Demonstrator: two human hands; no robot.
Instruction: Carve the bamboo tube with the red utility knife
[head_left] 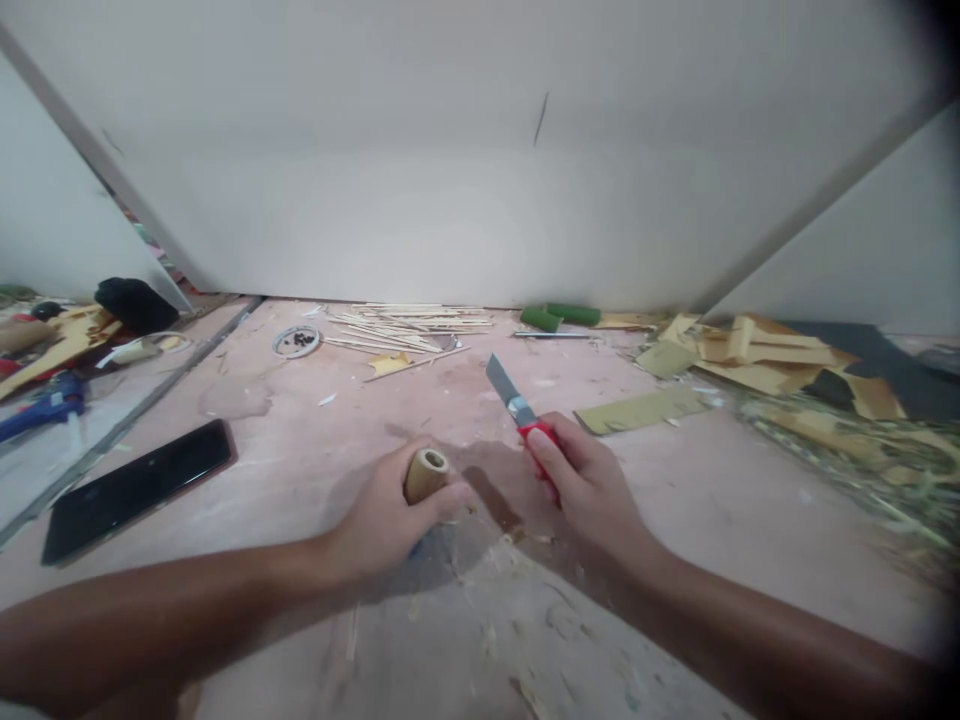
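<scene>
Wrapped around a short, hollow tan tube that looks like bamboo [426,477], my left hand [390,500] keeps it upright with its open end facing up. My right hand [581,470] grips the red handle of a utility knife [534,435]. The knife's grey blade [504,380] is out and points up and to the left, apart from the tube. Both hands are close to the pinkish work surface [300,480], and my left hand hides the lower part of the tube.
A phone [142,490] lies at left, near a blue glue gun [45,410]. Thin sticks [405,325], a round lid with dark bits [296,341] and green tube pieces [559,317] lie by the white panel [450,200]. Cardboard scraps [765,350] and plant shavings [862,470] pile at right.
</scene>
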